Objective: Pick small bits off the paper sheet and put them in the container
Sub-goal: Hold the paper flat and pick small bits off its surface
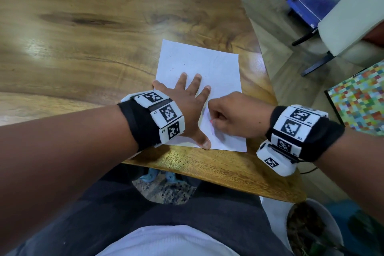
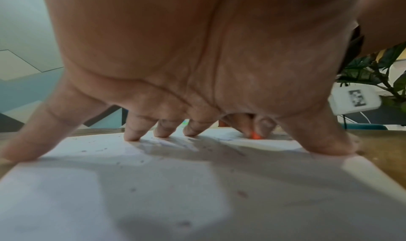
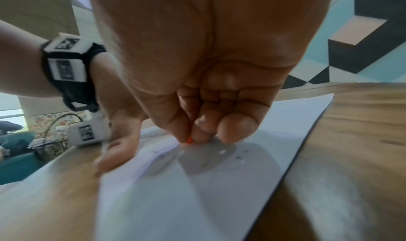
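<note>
Right hand [image 1: 232, 114]: fingers [image 3: 238, 128] curled tight, thumb and forefinger pinching a small orange bit [image 3: 189, 141] at their tips, right at the paper sheet [image 1: 207, 62]. Orange tip also shows in the left wrist view [image 2: 256, 136], pressed between two fingertips against the paper.

Left hand [image 1: 187, 106]: fingers [image 2: 134, 132] straight and spread, tips pressed flat on the sheet, thumb [image 1: 204, 141] near its closest edge, little finger at the left edge. It holds nothing.

Between the two hands: only a narrow strip of paper; the right fingertips work just beside the left index finger.

Beyond the fingers: faint dark specks [image 2: 133, 190] scattered over the sheet, too small to identify. Sheet lies flat on the wooden surface [image 1: 83, 27], near its right corner.

Further out: potted plant [image 1: 311, 230] by the right wrist, patterned mat [image 1: 361, 106] on the floor. No container visible in any view.
</note>
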`<state>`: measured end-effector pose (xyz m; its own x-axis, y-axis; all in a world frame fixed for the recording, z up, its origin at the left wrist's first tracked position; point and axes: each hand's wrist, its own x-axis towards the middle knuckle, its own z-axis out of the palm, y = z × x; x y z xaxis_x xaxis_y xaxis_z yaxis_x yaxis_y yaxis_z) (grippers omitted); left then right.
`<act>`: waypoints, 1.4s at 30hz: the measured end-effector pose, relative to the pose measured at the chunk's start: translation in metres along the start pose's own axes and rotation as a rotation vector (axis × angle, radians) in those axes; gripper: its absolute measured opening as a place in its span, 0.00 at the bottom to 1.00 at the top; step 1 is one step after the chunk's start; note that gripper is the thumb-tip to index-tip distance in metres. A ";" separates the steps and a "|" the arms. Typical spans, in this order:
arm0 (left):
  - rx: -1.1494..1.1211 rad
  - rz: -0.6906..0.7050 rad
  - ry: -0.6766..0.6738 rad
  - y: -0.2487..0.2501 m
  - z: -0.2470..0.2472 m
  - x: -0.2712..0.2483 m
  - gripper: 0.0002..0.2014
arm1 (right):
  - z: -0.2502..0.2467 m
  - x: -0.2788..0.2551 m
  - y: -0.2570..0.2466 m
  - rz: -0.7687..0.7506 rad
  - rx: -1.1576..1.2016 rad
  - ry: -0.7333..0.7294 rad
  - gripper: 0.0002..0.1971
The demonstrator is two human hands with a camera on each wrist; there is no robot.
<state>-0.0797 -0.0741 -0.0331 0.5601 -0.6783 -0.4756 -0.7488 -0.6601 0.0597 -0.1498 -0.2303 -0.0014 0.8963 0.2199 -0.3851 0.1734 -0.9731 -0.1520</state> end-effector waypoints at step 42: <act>0.040 0.012 -0.009 -0.001 0.001 -0.011 0.72 | -0.025 0.042 0.038 0.209 0.173 0.217 0.05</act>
<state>-0.0855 -0.0662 -0.0285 0.5482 -0.6828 -0.4830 -0.7688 -0.6387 0.0302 -0.0950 -0.2600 -0.0006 0.9743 -0.0208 -0.2244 -0.0782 -0.9651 -0.2499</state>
